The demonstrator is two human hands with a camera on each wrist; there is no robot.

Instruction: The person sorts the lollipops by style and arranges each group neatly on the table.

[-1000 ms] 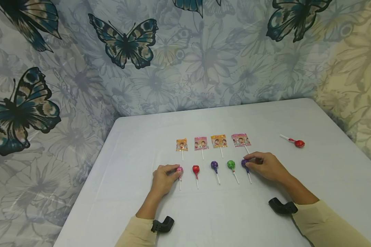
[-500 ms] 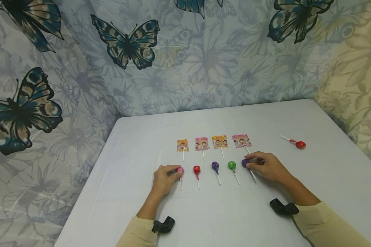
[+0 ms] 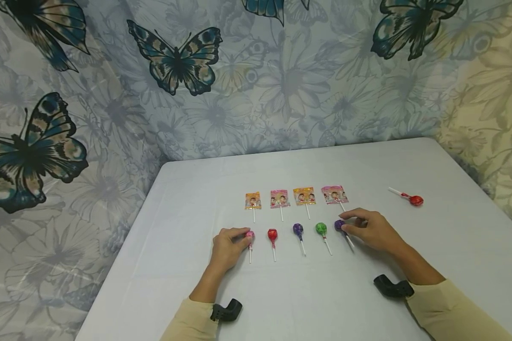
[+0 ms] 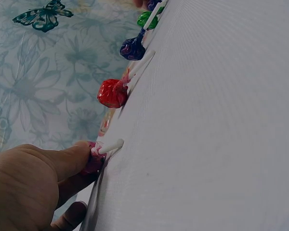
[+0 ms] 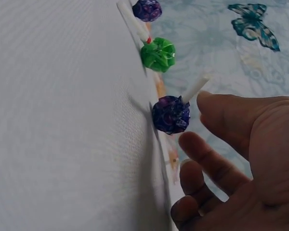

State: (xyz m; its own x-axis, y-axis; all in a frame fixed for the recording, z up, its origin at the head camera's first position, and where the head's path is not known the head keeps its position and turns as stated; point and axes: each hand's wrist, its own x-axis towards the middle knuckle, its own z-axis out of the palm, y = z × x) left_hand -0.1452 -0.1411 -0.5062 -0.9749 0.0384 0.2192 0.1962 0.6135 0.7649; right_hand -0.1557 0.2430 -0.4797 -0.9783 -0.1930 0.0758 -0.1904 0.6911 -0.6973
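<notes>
My left hand (image 3: 227, 248) pinches a pink lollipop (image 3: 250, 235) at the left end of the near row. The left wrist view has its thumb pressed to the pink wrapper, the white stick jutting out. At the row's right end, my right hand (image 3: 373, 231) hovers at a purple lollipop (image 5: 171, 114). A gap shows between its parted thumb and the purple wrapper; the index fingertip is right at the wrapper's lower edge. Between the hands lie a red lollipop (image 3: 272, 235), another purple lollipop (image 3: 298, 229) and a green lollipop (image 3: 321, 229), sticks toward me.
Behind them, several flat packeted lollipops form a second row, among them an orange packet (image 3: 252, 201) and a pink packet (image 3: 334, 194). A separate red lollipop (image 3: 416, 201) lies at the right of the white table (image 3: 307, 303). A butterfly-print cloth (image 3: 290, 94) hangs behind.
The purple lollipop at my right hand has turned, its stick end swinging to the right. The left hand stays on the pink lollipop. The whole view has shifted slightly.
</notes>
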